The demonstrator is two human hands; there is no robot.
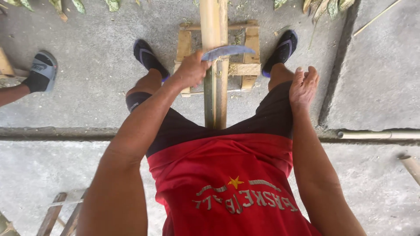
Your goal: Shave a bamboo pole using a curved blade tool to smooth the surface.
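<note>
Over the concrete floor: a person stands astride a wooden frame (pixel 250 52), feet either side to steady it.
Left hand: left hand (pixel 190 70) is closed round the handle of a curved blade (pixel 227 52).
Blade: laid across the bamboo (pixel 213 65), edge set into its split.
Bamboo: runs between the legs and rests on the frame, which props it for cutting.
Right hand: right hand (pixel 303 86) is open and empty, resting on the thigh, clear of the blade.
Left edge: another person's sandalled foot (pixel 41 72).
</note>
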